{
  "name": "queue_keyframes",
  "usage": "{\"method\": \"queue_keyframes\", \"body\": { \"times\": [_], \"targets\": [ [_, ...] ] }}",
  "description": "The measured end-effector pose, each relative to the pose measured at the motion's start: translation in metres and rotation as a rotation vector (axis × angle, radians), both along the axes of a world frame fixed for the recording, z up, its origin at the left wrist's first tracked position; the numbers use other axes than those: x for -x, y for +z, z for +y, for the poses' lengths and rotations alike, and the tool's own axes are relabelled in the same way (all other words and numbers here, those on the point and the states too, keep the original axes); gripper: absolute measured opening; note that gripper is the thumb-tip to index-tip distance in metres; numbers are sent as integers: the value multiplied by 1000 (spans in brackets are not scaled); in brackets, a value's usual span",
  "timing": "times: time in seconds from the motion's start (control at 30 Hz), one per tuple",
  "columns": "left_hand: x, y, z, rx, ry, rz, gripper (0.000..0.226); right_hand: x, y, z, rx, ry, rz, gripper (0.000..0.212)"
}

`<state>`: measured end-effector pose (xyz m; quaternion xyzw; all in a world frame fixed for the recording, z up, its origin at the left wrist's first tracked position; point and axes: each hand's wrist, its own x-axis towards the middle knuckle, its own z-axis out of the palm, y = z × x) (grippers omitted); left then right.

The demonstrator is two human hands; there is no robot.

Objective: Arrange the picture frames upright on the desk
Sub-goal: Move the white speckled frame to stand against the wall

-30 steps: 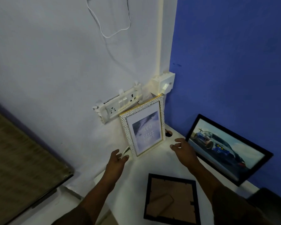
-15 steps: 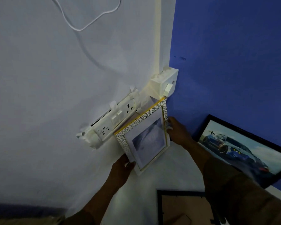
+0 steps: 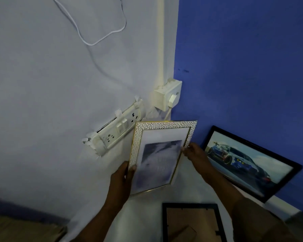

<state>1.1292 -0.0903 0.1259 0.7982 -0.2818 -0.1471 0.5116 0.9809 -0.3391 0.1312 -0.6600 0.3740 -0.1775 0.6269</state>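
I hold a white pebble-textured frame with a gold edge point(image 3: 158, 154) in both hands, lifted off the white desk point(image 3: 147, 215) and tilted toward me in the corner. My left hand point(image 3: 123, 179) grips its lower left edge; my right hand point(image 3: 193, 152) grips its right edge. A black frame with a car picture point(image 3: 248, 161) leans upright against the blue wall on the right. Another black frame point(image 3: 192, 222) lies face down on the desk near me, showing its brown backing.
A white socket strip point(image 3: 115, 131) hangs loose and slanted on the white wall just behind the held frame. A switch box point(image 3: 167, 95) sits in the corner with a plug in it. A white cable point(image 3: 94, 39) loops above.
Both hands took hold of the white frame that stood in the corner and have lifted it toward me, tilting it. The camera has moved closer to the corner.
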Motion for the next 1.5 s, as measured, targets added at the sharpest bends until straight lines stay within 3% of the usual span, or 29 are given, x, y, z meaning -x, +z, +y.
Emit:
{"method": "queue_keyframes", "body": {
  "times": [0.13, 0.23, 0.43, 0.53, 0.6, 0.77, 0.9, 1.1, 1.3, 1.37, 1.5],
  "targets": [
    [32, 31, 8, 103, 64, -54, 21, 43, 30, 9, -161, -173, -160, 33],
    [56, 50, 19, 110, 31, -63, 24, 84, 60, 13, -120, -195, -208, 40],
    [117, 102, 39, 51, -130, -215, 24, 199, 127, 31, 272, -50, -223, 40],
    [149, 123, 43, 17, -227, -264, 27, 246, 150, 44, 598, 180, 4, 44],
    [171, 133, 40, -27, -301, -294, 28, 269, 156, 56, 668, 207, 51, 48],
    [222, 158, 25, -32, -441, -344, 22, 316, 157, 90, 627, -65, -136, 55],
    [245, 164, 14, -39, -519, -332, 27, 355, 151, 111, 589, -257, -135, 59],
    [274, 138, 17, 53, -434, -220, 16, 404, 140, 135, 502, -543, -111, 60],
    [318, 74, 53, 55, -163, 130, 15, 447, 132, 167, 324, -843, -273, 44],
    [338, 54, 62, -50, -219, 317, 12, 464, 127, 176, 248, -965, -340, 45],
    [386, 42, 72, -216, -564, 599, 25, 500, 122, 187, 167, -1132, -345, 43]
  ]
}}
